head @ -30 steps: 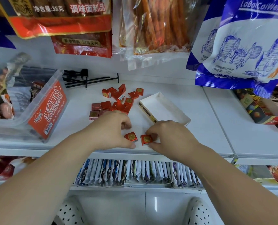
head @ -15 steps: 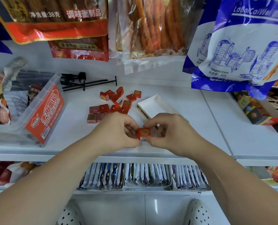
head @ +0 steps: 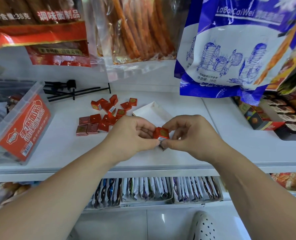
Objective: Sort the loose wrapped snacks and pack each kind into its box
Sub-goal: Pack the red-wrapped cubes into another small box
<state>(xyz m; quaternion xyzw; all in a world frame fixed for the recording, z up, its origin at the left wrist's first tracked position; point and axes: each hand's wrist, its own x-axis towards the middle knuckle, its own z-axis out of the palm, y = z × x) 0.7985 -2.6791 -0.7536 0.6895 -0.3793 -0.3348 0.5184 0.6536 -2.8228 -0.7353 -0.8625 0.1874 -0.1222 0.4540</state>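
Nearest me, the left hand [head: 131, 134] and right hand [head: 190, 134] both pinch a red wrapped snack [head: 161, 132] between their fingertips, just above the shelf [head: 66, 149]. I'd square it up, then seat it snugly in a corner of the open white box [head: 152, 111] just behind. After that comes the loose pile [head: 107, 113], farther left.

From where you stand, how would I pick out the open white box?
Start at the white shelf. Behind the left hand and right hand, right of the scattered red squares, lies a shallow open box. It alone is plain white inside; the clear tub and dark carton hold goods.
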